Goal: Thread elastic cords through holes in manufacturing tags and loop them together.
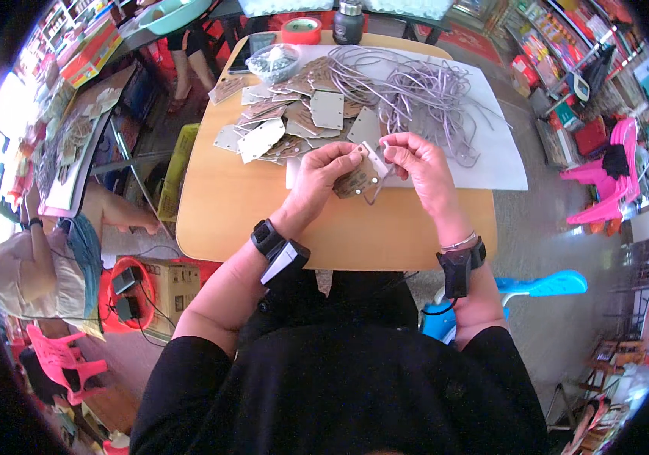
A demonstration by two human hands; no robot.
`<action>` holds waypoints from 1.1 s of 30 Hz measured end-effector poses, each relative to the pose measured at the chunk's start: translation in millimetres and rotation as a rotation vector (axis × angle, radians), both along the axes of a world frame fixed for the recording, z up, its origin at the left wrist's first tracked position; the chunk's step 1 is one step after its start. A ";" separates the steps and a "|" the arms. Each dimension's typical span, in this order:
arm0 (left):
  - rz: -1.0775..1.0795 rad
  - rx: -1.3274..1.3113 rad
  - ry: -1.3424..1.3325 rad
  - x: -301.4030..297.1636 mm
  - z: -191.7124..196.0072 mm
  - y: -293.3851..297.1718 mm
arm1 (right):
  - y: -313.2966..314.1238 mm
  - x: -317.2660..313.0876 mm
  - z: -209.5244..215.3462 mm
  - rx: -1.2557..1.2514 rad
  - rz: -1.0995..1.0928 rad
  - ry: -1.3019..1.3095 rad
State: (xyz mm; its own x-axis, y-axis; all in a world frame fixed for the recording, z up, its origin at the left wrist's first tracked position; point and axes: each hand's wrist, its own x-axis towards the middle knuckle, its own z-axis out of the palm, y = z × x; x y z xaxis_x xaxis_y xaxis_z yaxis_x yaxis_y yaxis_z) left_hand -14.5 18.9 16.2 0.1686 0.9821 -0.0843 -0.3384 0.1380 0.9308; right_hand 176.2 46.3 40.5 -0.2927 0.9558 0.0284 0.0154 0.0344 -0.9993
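My left hand (320, 176) pinches a small brown-grey card (355, 184) with several holes near its edges, held over the near part of the table. Close beside it, the fingertips of my right hand (424, 168) are closed on a thin grey-lilac cord (385, 179). Part of that cord hangs in a loop under the card; I cannot make out exactly how it runs through the holes. Just beyond my hands lies a loose heap of similar cards (327, 111), some showing a pale side, others brown. To its right spreads a tangle of grey-lilac cords (427, 87).
A white sheet (503, 163) lies under the cords on the wooden table (218, 220). Toward the back stand a clear bowl (274, 64), red tape (301, 31) and a dark bottle (348, 23). Another person (44, 265) sits at the left. A blue stool (540, 283) is at the right.
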 end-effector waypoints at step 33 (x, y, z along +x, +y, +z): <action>-0.031 0.043 0.064 -2.3 -6.0 4.4 | 3.7 -6.7 -19.2 0.245 0.051 -0.115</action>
